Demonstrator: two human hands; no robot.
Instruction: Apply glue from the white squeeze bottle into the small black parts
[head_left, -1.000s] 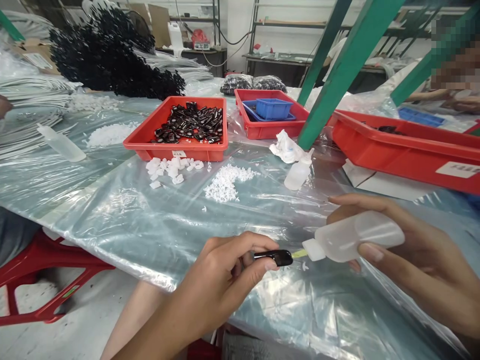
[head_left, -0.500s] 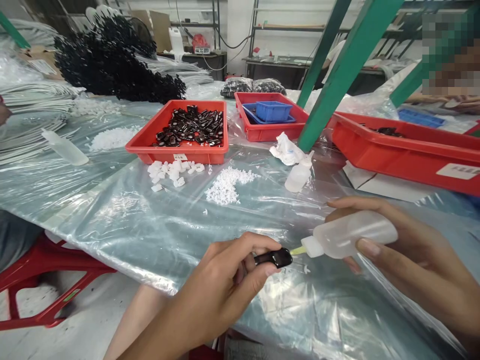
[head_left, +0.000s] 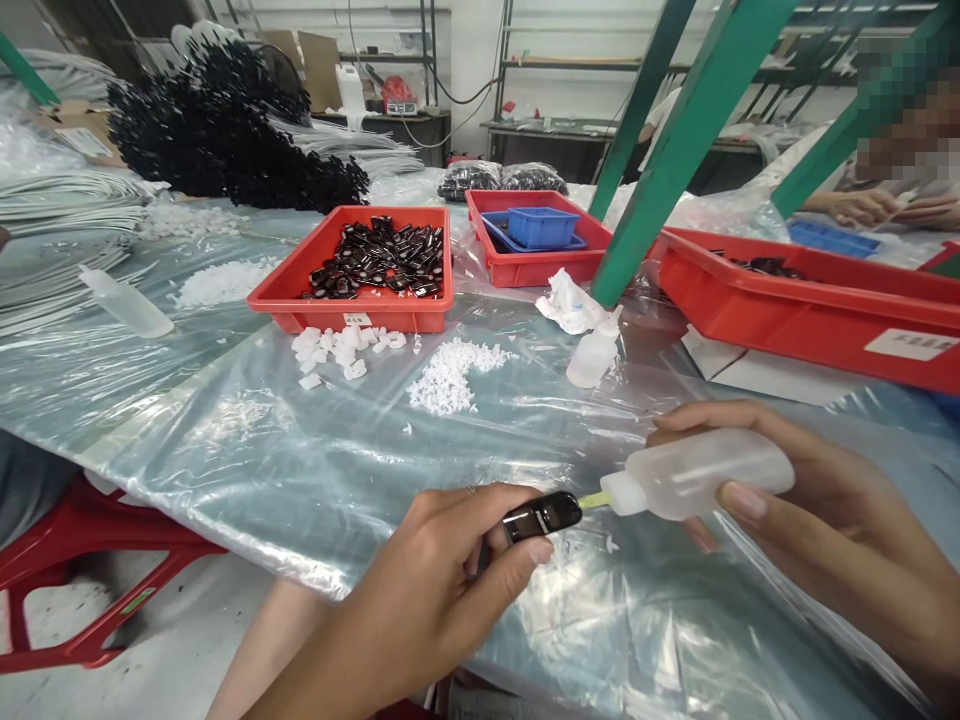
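Observation:
Between the thumb and fingers of my left hand (head_left: 450, 570) is a small glossy black plastic part (head_left: 543, 516), rounded at its right end. My right hand (head_left: 817, 520) is wrapped round a translucent squeeze bottle (head_left: 709, 472) lying nearly level. The bottle's thin yellowish nozzle (head_left: 596, 499) points left and meets the rounded end of the black part; whether it goes inside cannot be seen. Both hands are above the plastic-covered table. Beyond them lie a heap of tiny white pieces (head_left: 450, 378) and several larger white pieces (head_left: 341, 348).
A red tray (head_left: 349, 322) holds many black parts. Another red tray (head_left: 517, 268) bears blue bins, and a third (head_left: 810, 315) stands right. Green posts (head_left: 667, 150) rise behind a second squeeze bottle (head_left: 594, 355). A third bottle (head_left: 127, 302) lies left. Another person's hands (head_left: 862, 207) show at far right.
My left hand has turned the black part, so more of its flat side now shows. The right hand and bottle are almost where they were, nozzle still at the part's end.

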